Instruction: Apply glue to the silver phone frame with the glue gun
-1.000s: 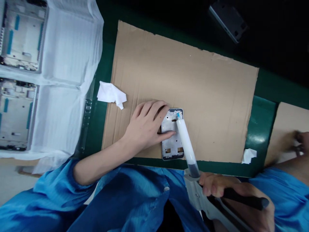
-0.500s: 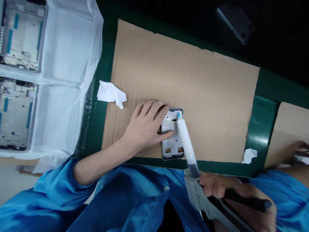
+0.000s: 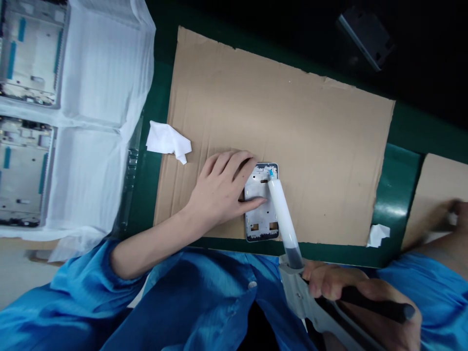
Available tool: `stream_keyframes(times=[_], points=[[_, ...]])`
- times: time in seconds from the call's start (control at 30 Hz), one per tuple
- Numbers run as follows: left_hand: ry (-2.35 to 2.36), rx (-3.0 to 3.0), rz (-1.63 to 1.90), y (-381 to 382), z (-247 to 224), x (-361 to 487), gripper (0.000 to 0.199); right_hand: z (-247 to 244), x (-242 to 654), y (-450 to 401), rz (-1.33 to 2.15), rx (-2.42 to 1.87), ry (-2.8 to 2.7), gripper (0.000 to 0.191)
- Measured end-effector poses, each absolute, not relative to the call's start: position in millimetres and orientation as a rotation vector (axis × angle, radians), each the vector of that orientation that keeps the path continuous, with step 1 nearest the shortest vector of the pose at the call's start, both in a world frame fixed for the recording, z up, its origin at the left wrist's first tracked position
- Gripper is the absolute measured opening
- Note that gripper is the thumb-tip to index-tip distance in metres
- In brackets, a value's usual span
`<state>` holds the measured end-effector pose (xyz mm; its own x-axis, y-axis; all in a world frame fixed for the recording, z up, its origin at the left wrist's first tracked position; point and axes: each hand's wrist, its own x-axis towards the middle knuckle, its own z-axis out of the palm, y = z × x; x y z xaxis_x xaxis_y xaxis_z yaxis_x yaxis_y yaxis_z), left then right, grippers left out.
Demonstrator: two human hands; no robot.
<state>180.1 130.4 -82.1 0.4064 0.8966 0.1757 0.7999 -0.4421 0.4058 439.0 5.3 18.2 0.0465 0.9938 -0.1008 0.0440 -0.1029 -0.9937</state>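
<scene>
A silvery phone frame [image 3: 261, 213] with a dark rim lies on the cardboard sheet [image 3: 310, 136]. My left hand [image 3: 224, 187] grips its left side, the thumb flat across its face and the fingertips at its upper left edge. In my right hand [image 3: 343, 285] is a dispensing gun [image 3: 295, 287] with a black handle, my fingers wrapped round it. Its white cartridge [image 3: 283, 212] slants up over the frame's right side. The small blue nozzle [image 3: 271, 173] is at the frame's top right; whether it touches is too small to tell.
Left, a tray lined with white foam [image 3: 98, 63] holds more metal frames [image 3: 27, 168]. White paper scraps lie at the cardboard's left edge [image 3: 168, 140] and right corner [image 3: 378, 235]. A dark slab [image 3: 367, 36] sits at the back right. A co-worker's blurred arm [image 3: 453, 248] works at right.
The nozzle has shifted very slightly to the right on the frame's top end. My left hand and the frame stay put. The co-worker's hand at the right has moved.
</scene>
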Motion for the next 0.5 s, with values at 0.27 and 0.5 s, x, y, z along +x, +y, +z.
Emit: stream_keyframes(times=[0.27,0.5], points=[[1.497,2.467,0.588,131.1,-83.0,180.4,0.078,20.3,434.9,16.9,1.228,-1.143,-1.320,0.038],[1.496,2.441,0.565,130.9,-81.5,180.4,0.077,17.0,440.1,6.5,1.286,-1.161,-1.314,0.039]])
